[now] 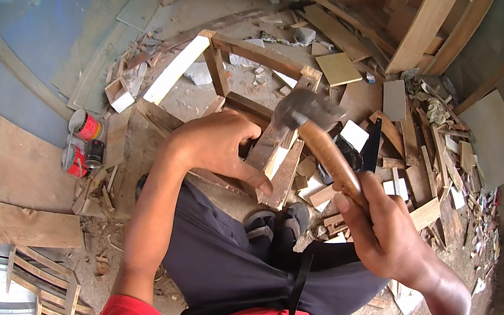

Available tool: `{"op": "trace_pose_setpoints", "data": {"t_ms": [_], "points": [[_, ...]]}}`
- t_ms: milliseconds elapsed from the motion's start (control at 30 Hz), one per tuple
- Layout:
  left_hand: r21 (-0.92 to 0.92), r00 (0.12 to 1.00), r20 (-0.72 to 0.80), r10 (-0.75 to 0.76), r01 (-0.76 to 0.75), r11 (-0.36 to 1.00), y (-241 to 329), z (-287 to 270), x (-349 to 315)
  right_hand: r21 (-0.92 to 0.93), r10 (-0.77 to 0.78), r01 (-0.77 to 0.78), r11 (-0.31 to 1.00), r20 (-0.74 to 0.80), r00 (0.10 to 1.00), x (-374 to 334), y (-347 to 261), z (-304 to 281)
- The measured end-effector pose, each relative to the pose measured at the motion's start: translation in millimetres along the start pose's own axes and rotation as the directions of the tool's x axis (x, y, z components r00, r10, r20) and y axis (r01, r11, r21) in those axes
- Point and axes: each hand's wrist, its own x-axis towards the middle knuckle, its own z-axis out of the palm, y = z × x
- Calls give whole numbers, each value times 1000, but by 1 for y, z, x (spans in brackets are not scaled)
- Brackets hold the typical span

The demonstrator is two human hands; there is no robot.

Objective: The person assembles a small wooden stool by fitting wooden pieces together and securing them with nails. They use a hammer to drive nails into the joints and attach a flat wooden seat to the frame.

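Observation:
My right hand [384,231] is closed round the wooden handle of a claw hammer [331,157]. Its metal head is slightly blurred and hangs above the right side of a wooden frame [258,56]. The frame is built of joined timber strips and stands on the ground in front of my feet. My left hand [211,140] is wrapped over the frame's near right corner, with the thumb laid along a strip and the fingertips partly hidden. Whether the hammer head touches the wood, I cannot tell.
Offcuts and boards [414,152] are heaped on the right, with a dark saw-like blade [371,145] among them. Red and black paint cans [87,126] stand at the left by a plywood sheet [11,149]. Tall planks [422,32] lean at the back right. A slatted wooden piece [45,279] lies lower left.

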Motion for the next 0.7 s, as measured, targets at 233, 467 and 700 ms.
{"op": "trace_pose_setpoints", "data": {"t_ms": [233,467,700], "points": [[-56,999,26,-38,39,998,1,-2,1,39,-41,40,998,36,998,0,5,6],[-216,987,106,-118,138,967,2,0,3,175,-188,215,961,-160,969,-3,9,1],[-9,990,76,-118,119,993,-4,0,2,43,167,-173,984,103,980,-1,-2,-7]]}}
